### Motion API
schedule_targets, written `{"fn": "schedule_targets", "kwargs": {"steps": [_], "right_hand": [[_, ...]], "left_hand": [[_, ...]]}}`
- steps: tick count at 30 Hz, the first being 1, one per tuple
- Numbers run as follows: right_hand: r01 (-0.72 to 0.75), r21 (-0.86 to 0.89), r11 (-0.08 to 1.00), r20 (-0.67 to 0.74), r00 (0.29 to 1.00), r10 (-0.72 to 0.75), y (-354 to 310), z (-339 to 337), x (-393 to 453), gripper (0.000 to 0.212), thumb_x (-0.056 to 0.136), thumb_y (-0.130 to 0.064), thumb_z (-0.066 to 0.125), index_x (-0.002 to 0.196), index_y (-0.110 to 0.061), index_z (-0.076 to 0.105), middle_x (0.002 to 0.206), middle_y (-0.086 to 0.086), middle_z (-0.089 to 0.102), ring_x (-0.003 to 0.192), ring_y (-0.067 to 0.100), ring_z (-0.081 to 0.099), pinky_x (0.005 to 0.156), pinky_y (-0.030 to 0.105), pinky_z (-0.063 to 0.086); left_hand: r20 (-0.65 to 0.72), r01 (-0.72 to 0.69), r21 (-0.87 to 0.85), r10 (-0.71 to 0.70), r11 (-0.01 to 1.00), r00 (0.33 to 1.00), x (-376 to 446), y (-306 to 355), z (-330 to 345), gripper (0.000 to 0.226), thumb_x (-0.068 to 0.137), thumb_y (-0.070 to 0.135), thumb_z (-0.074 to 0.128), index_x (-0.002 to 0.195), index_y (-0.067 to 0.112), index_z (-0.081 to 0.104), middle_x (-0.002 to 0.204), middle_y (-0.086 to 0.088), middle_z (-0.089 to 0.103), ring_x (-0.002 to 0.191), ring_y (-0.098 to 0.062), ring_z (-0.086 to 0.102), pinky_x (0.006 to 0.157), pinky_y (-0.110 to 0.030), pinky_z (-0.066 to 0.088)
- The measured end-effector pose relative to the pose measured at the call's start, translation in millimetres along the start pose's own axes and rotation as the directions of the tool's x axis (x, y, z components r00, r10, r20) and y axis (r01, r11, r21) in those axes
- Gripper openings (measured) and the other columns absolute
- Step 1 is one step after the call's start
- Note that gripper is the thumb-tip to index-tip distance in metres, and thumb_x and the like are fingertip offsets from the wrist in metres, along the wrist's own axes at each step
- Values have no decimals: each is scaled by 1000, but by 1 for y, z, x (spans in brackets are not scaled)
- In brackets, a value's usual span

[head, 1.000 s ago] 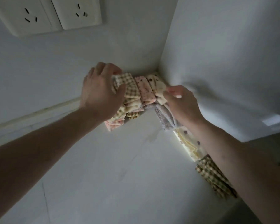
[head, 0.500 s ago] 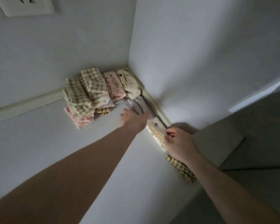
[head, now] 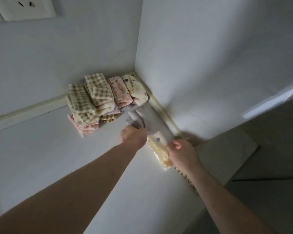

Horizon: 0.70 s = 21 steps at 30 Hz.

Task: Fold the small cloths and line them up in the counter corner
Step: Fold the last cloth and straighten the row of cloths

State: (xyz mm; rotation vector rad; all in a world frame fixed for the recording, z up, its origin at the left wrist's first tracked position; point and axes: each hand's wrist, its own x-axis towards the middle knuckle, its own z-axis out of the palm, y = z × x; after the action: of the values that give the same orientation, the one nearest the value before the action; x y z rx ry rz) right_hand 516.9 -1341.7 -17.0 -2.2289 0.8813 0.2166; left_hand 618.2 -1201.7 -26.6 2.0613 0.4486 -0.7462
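Gripping a lilac cloth (head: 137, 120) at centre frame, the left hand (head: 133, 137) is curled into a fist round its near end; the cloth looks loosely bunched, not squarely folded. Just right of it, the right hand (head: 181, 152) pinches the edge of a cream cloth (head: 159, 150), thumb on top, with the cloth lying flat on the counter (head: 74, 166). Both cloths sit along the right wall's base strip (head: 164, 112), evidently so that the wall serves as a straight edge for the row.

A checked cloth (head: 184, 176) shows at lower right, largely hidden behind the right forearm; its fold cannot be judged.

Above centre, a folded stack (head: 98, 100) fills the corner: green checked, pink speckled and cream spotted pieces, packed side by side against the back wall in what appear to be two layers. Its left end overhangs slightly.

Judgement: the corner group is done; the row along the right wall is in hand. The lilac piece likely needs squaring before it sits flush between stack and cream cloth.

A socket (head: 25, 7) occupies the upper left of the frame.
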Motion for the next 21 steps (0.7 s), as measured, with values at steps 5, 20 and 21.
{"fn": "schedule_targets", "kwargs": {"steps": [5, 20, 21], "right_hand": [[-57, 43, 997, 118, 992, 52, -9, 3, -4, 15, 75, -11, 67, 62, -13, 72, 56, 1, 68, 44, 9, 56, 49, 26, 43], [6, 90, 996, 182, 983, -22, -21, -6, -4, 15, 75, -24, 80, 79, -11, 73, 67, -6, 70, 63, 12, 64, 56, 23, 43], [27, 117, 993, 157, 987, -45, -32, -11, 1, 13, 77, -27, 80, 78, -16, 72, 66, -9, 69, 61, 8, 62, 55, 21, 42]], "left_hand": [[-76, 43, -96, -51, 994, 996, -11, -12, -10, 64, 88, 50, 59, 131, 6, 43, 118, -8, 52, 110, -28, 53, 99, -45, 47], [-128, -383, -21, 377, 924, 917, -39, 5, -71, 13, 83, 29, 77, 91, 27, 67, 88, 15, 66, 82, -3, 60, 61, -16, 42], [-140, -426, 9, 423, 905, 895, -38, 16, -81, 12, 83, 31, 76, 89, 26, 67, 84, 16, 66, 79, -4, 61, 61, -18, 41]]}}
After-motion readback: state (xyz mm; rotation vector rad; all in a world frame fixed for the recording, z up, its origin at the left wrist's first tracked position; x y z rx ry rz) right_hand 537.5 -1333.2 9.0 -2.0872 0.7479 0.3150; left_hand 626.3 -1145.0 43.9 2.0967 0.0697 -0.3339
